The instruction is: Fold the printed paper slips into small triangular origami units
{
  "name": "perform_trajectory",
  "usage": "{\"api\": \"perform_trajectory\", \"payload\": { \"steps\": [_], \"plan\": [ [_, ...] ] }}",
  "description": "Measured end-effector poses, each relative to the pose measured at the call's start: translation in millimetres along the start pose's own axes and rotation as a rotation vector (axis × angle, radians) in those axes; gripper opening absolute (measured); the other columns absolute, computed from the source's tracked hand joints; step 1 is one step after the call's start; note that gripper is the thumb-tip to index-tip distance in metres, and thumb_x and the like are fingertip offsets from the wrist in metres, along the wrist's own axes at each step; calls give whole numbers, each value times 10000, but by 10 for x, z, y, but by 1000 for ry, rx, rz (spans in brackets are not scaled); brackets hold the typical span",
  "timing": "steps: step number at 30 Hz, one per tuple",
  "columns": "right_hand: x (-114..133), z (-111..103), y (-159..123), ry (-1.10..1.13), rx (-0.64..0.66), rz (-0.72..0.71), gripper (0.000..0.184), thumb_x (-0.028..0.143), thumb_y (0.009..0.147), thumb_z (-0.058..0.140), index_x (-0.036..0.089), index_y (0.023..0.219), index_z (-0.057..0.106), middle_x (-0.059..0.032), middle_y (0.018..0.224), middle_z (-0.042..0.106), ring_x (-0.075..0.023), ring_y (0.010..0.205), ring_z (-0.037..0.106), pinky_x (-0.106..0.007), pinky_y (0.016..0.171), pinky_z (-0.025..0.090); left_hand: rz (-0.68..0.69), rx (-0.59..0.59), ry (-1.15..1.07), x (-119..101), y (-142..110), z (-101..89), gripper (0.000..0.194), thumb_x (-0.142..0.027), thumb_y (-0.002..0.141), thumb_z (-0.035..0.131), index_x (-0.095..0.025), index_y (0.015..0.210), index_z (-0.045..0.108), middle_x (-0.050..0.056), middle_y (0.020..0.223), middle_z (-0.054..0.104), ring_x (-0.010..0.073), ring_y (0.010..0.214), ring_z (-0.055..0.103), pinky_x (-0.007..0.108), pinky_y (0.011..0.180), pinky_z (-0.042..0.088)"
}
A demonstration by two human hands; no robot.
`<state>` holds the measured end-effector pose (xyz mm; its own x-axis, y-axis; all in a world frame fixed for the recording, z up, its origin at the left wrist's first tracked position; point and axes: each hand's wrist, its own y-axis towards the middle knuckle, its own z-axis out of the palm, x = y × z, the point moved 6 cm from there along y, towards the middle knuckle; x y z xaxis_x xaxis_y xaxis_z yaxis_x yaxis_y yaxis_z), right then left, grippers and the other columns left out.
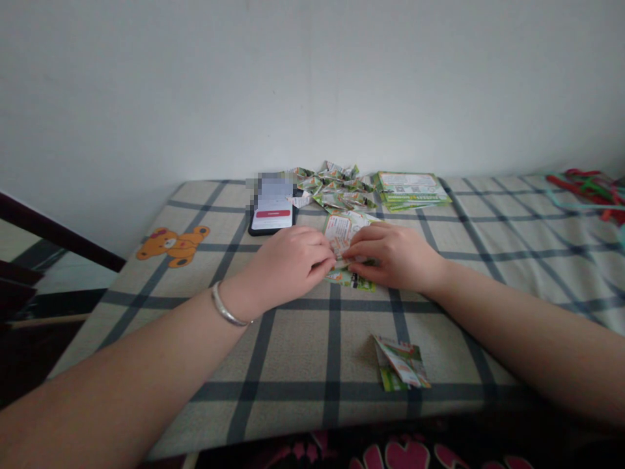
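A printed green-and-white paper sheet (340, 229) lies on the tablecloth, its lower edge folded up between my hands. My left hand (293, 264), with a silver bangle at the wrist, pinches the sheet's left side, thumb against the fingers. On the other side my right hand (393, 254) grips the fold, fingers curled and thumb low. Part of the sheet is hidden under the fingers. Closer to me lies a small folded paper piece (403, 365) of the same print, apart from both hands.
A phone (272, 215) with a lit screen lies behind my left hand. Several folded paper pieces (342, 189) are heaped near the wall, beside a stack of flat printed sheets (413, 189). Red and green items (593, 189) lie far right. A bear picture (173, 246) marks the cloth's left side.
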<state>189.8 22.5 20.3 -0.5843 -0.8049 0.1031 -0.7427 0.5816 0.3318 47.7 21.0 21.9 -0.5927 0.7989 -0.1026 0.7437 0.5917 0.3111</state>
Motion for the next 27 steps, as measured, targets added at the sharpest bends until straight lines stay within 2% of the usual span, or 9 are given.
{"api": "perform_trajectory", "payload": {
  "steps": [6, 10, 13, 18, 22, 27],
  "plan": [
    [34, 5, 26, -71, -1, 29, 221, 273, 919, 532, 208, 931, 743, -47, 906, 694, -175, 820, 607, -292, 693, 403, -19, 6, 8, 9, -10, 10, 238, -349, 915, 566, -190, 953, 739, 59, 980, 686, 213, 963, 605, 382, 878, 484],
    [37, 13, 54, -96, -5, 55, 202, 253, 899, 543, 184, 817, 713, -43, 808, 658, -164, 746, 566, -290, 651, 361, -17, -34, 65, -21, 6, -19, 243, -369, 911, 581, -194, 885, 747, 58, 913, 693, 227, 977, 601, 413, 903, 480],
    [37, 12, 72, -104, -37, 61, 215, 250, 906, 525, 178, 801, 698, -46, 788, 647, -162, 723, 550, -292, 636, 347, -32, -58, 124, -48, 18, -49, 228, -349, 899, 602, -180, 837, 742, 67, 885, 702, 250, 1012, 597, 444, 932, 476],
    [28, 17, 96, -117, -64, 77, 219, 239, 902, 525, 166, 783, 695, -55, 769, 651, -168, 707, 554, -300, 638, 343, -89, -122, 151, -55, 16, -92, 204, -301, 886, 617, -169, 788, 738, 64, 879, 730, 303, 1184, 544, 492, 1038, 421],
    [13, 26, 107, -102, -56, 90, 190, 237, 894, 542, 167, 801, 692, -51, 804, 667, -170, 727, 576, -302, 655, 344, -107, -142, 145, -50, 19, -96, 183, -287, 875, 632, -180, 768, 737, 62, 864, 734, 310, 1230, 524, 515, 1068, 392],
    [-16, 12, 106, -84, -69, 113, 222, 360, 918, 580, 187, 835, 691, -29, 820, 691, -177, 786, 616, -324, 733, 339, -132, -127, 121, -15, 28, -79, 184, -272, 869, 640, -176, 737, 724, 62, 846, 732, 306, 1229, 532, 502, 1055, 407]
  ]
}}
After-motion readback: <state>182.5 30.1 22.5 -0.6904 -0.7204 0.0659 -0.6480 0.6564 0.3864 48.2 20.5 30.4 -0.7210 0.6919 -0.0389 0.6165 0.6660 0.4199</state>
